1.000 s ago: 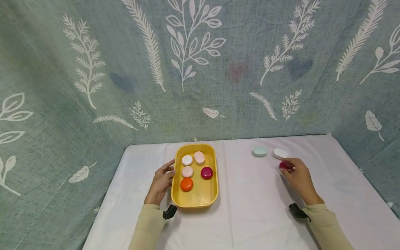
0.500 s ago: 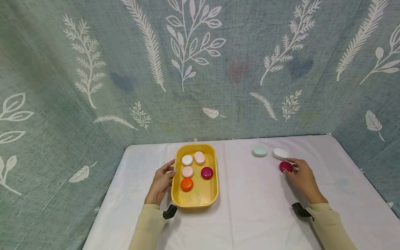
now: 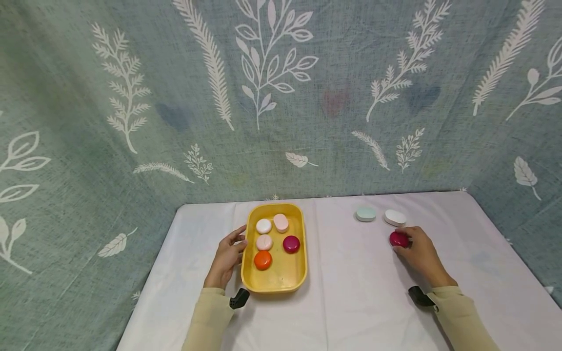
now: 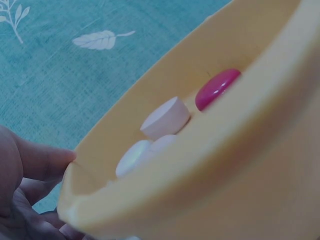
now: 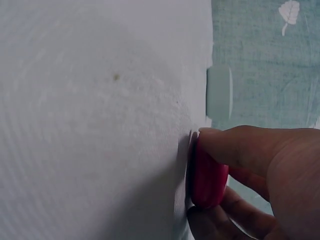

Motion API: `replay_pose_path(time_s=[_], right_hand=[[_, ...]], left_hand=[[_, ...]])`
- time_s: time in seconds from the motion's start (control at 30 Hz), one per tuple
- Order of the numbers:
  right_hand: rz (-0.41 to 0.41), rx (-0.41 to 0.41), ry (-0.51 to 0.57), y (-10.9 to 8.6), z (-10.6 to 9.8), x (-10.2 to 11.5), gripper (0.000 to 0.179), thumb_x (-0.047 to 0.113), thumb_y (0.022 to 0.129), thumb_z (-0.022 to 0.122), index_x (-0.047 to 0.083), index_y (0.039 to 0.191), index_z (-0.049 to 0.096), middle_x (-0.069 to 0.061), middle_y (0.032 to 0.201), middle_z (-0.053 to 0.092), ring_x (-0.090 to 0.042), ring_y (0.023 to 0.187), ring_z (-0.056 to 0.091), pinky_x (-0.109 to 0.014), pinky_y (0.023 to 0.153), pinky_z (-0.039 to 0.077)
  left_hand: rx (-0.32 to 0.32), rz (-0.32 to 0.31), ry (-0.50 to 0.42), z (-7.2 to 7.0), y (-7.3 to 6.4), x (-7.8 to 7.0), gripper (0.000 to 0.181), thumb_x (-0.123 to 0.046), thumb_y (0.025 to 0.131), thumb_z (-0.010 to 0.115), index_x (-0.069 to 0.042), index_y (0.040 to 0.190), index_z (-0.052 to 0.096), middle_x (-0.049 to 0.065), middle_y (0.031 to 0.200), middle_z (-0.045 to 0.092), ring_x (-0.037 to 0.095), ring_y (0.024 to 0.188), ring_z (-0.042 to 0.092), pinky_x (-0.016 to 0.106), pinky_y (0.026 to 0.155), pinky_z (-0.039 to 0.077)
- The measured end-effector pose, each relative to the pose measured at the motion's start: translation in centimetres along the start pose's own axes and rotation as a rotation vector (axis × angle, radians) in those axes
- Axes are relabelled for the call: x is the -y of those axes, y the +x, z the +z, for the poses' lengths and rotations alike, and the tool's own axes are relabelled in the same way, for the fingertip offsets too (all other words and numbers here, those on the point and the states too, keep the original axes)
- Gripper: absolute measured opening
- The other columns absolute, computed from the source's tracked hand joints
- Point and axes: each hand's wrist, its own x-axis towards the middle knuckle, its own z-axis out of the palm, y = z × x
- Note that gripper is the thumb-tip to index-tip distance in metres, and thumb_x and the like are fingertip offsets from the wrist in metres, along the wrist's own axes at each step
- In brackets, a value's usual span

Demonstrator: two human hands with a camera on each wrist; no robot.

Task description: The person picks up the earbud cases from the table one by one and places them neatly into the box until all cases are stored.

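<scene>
My right hand [image 3: 419,253] pinches a dark magenta round soap bar [image 3: 397,239] between thumb and fingers. In the right wrist view that soap [image 5: 209,177] stands on edge against the white cloth, its side gripped. My left hand [image 3: 226,258] rests at the left side of a yellow tray [image 3: 281,282], fingers extended along its rim. The left wrist view shows a fingertip [image 4: 65,156] at the rim's corner. Inside the tray lie a white soap [image 3: 263,225], two pale pink soaps [image 3: 281,223], an orange soap [image 3: 263,260] and another magenta soap [image 3: 291,244].
Behind my right hand, a white oval soap [image 3: 394,217] and a pale green soap [image 3: 365,213] lie on the white tablecloth [image 3: 351,292]. A leaf-patterned green curtain [image 3: 281,122] rises along the table's back edge and both sides.
The magenta soap at my right hand, mostly covered by fingers at first, now shows more of its face and sits slightly closer to me. My left hand and the tray stay in place.
</scene>
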Motion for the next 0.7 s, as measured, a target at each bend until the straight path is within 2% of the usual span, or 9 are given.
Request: replay_pose_path(time_s=[0.13,0.4,0.6,0.7], right_hand=[[0.005,0.02,-0.019,0.0,0.2,0.4,0.051,-0.007,0.085,0.08,-0.017,0.131,0.059,-0.039,0.127,0.055,-0.053,0.114,0.058,-0.066,0.098,0.05],[-0.065,0.019,0.006,-0.1,1.0,1.2,0.049,-0.007,0.083,0.083,-0.015,0.127,0.063,-0.036,0.124,0.059,-0.049,0.109,0.063,-0.063,0.094,0.053],[-0.085,0.049,0.026,0.3,1.8,3.6,0.049,-0.007,0.083,0.084,-0.011,0.128,0.065,-0.031,0.125,0.061,-0.046,0.11,0.065,-0.06,0.095,0.055],[-0.13,0.052,0.057,0.6,2.2,4.9,0.049,-0.009,0.081,0.085,-0.011,0.126,0.066,-0.029,0.124,0.062,-0.044,0.109,0.066,-0.059,0.094,0.056]], left_hand=[[-0.002,-0.003,0.002,0.0,0.0,0.0,0.049,-0.005,0.108,0.053,-0.016,0.156,0.053,0.015,0.133,0.049,0.019,0.088,0.059,0.024,0.071,0.054],[-0.002,-0.007,0.002,0.0,0.0,0.1,0.049,-0.006,0.108,0.053,-0.016,0.156,0.053,0.015,0.134,0.049,0.018,0.087,0.06,0.024,0.069,0.054],[-0.008,-0.002,0.006,0.0,0.0,0.1,0.049,-0.005,0.108,0.054,-0.015,0.156,0.054,0.015,0.132,0.05,0.019,0.085,0.059,0.024,0.069,0.053],[-0.01,-0.002,0.005,0.0,-0.1,0.1,0.049,-0.005,0.108,0.054,-0.015,0.156,0.054,0.015,0.133,0.05,0.019,0.085,0.06,0.024,0.069,0.053]])
